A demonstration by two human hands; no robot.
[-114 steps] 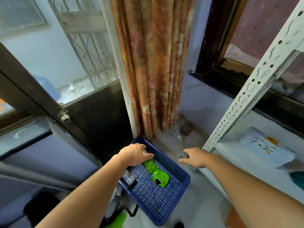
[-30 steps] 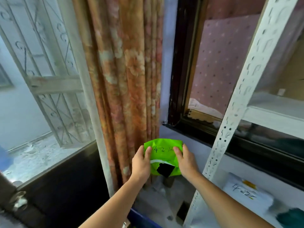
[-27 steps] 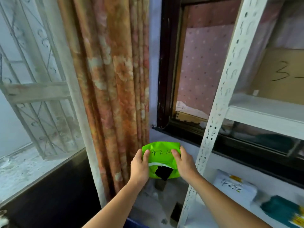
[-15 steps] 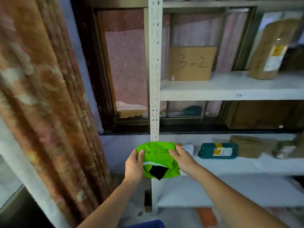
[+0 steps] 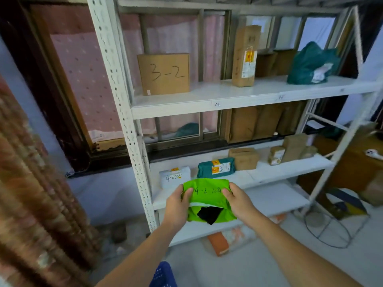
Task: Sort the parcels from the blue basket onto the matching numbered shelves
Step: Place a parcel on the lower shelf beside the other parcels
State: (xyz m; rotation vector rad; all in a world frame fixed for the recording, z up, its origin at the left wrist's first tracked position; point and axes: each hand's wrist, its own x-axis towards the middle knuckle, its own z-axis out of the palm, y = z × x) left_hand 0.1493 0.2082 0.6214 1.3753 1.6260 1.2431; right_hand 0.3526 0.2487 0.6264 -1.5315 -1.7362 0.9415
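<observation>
I hold a bright green parcel point(image 5: 208, 200) marked "4-2" in black ink, with a black patch on its lower half. My left hand point(image 5: 177, 205) grips its left edge and my right hand point(image 5: 238, 200) grips its right edge. The parcel hangs in front of the white metal shelf unit point(image 5: 126, 104), just before the lower shelf point(image 5: 275, 169), where a white parcel point(image 5: 174, 176) marked "4-2" lies. A corner of the blue basket point(image 5: 163, 275) shows at the bottom edge, below my left arm.
The upper shelf point(image 5: 207, 100), labelled "3-2" on its edge, carries a cardboard box point(image 5: 163, 73) marked "3-2", a tall box point(image 5: 244, 56) and a teal bag point(image 5: 310, 64). A teal parcel point(image 5: 216, 169) and small boxes point(image 5: 244, 158) sit on the lower shelf. A curtain point(image 5: 31, 193) hangs at left; a wire frame point(image 5: 329, 230) stands right.
I lifted the green parcel out of the blue basket with both hands, and my view swung right from the curtain to face the shelf unit. The parcel stays held in front of me.
</observation>
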